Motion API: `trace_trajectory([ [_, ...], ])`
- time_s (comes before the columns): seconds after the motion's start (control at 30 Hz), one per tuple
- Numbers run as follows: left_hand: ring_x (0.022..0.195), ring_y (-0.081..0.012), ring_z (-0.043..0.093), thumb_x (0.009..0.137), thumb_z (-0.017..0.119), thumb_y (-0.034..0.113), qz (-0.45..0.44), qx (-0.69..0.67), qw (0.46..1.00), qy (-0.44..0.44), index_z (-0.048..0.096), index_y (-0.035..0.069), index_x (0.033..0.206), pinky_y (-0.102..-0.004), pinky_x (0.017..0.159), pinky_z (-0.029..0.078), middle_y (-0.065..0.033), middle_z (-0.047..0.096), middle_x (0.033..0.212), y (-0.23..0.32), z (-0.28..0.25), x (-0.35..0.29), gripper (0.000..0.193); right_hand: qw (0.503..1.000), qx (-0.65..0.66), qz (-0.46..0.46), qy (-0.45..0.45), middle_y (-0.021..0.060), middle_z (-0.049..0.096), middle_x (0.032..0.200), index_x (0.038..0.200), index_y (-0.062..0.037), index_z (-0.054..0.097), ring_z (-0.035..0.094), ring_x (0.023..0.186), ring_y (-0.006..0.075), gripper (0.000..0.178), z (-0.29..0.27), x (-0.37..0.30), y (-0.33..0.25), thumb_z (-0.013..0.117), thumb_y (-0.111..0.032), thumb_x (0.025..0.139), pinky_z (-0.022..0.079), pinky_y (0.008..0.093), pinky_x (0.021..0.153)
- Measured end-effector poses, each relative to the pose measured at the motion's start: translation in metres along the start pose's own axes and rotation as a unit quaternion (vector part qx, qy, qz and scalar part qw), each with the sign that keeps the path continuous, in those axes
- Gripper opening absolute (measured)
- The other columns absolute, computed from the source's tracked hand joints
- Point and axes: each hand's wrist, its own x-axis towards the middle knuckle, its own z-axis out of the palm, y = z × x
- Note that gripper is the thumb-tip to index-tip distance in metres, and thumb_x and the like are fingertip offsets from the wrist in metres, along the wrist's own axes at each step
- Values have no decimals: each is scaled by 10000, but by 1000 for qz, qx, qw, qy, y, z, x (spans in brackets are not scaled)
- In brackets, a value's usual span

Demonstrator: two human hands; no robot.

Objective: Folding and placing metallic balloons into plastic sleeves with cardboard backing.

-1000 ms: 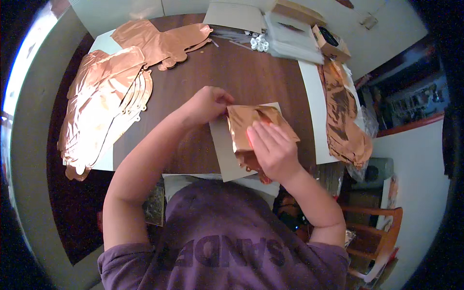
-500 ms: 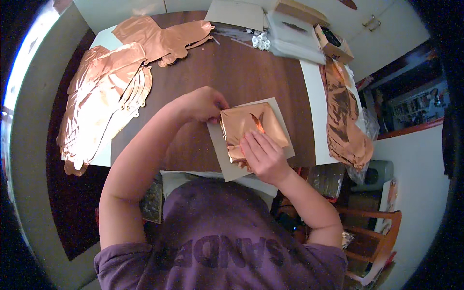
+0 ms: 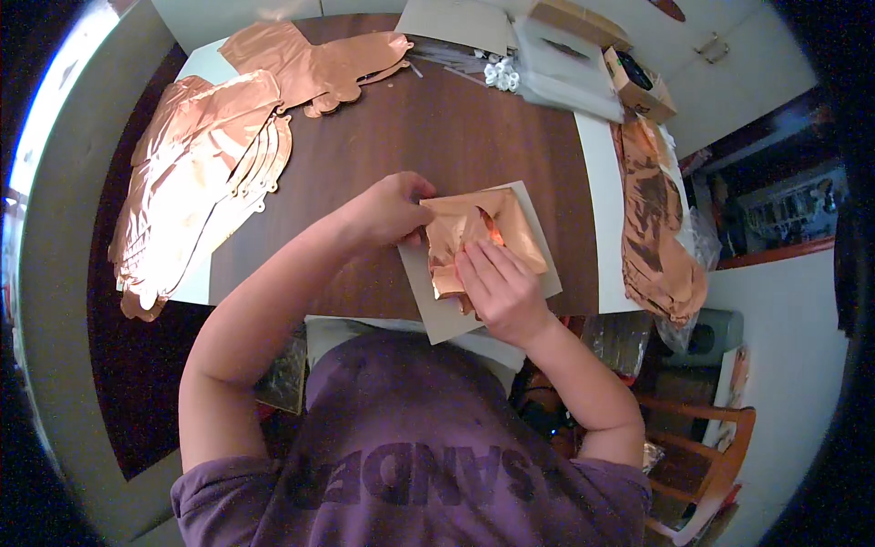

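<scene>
A folded copper-coloured foil balloon [image 3: 521, 239] lies on a pale square card [image 3: 441, 319] near the table's front edge. Creases run over its left part, and its lower left edge stands a little off the card. At the upper left corner my left hand [image 3: 397, 210] is closed, its curled fingers gripping the foil's edge. My right hand [image 3: 507, 294] rests on the lower middle of the foil with its fingers stretched out and side by side. The thumb of that hand is mostly hidden.
Flat copper foil balloons [image 3: 196, 173] are stacked along the table's left side. More foil [image 3: 645, 210] lies at the right edge. Behind are small white rolls [image 3: 501, 76], clear plastic bags [image 3: 561, 68] and an open cardboard box [image 3: 640, 82]. A wooden chair [image 3: 702, 456] stands at the lower right.
My left hand has shifted slightly inward over the foil's corner. The foil's left part looks more creased and drawn in, and more card shows at the left. My right hand stays on the foil.
</scene>
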Motion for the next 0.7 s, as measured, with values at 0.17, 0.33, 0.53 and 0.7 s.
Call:
trace_trajectory([
  [0.17,640,-137,587,850,662,102,-13,-21,999,23,472,-26,1246,-272,531,481,-85,638,854,-2,7,-2,458,1000,17,8,4,204,648,1106,1088,37,634,632,1027,325,373,-5,-1,1,545,-174,793,514,424,908],
  [0.33,781,-250,666,868,662,158,126,132,975,131,473,-23,1242,-349,646,532,-158,674,961,-27,16,-4,457,999,40,5,-8,195,650,1111,1087,33,636,632,1032,324,366,-1,-7,1,552,-168,793,515,427,908],
  [0.53,914,-406,661,870,669,226,95,243,950,173,492,-3,1215,-449,780,529,-257,667,966,0,21,-21,451,999,42,-4,-6,182,653,1097,1079,24,638,632,1030,314,361,3,-7,4,555,-170,786,519,422,904],
  [0.7,891,-423,642,870,639,229,-2,358,917,177,541,33,1135,-456,744,519,-237,660,955,21,30,-38,343,998,51,5,21,148,680,1017,1017,18,681,655,966,286,333,2,-1,3,587,-119,729,543,396,856],
])
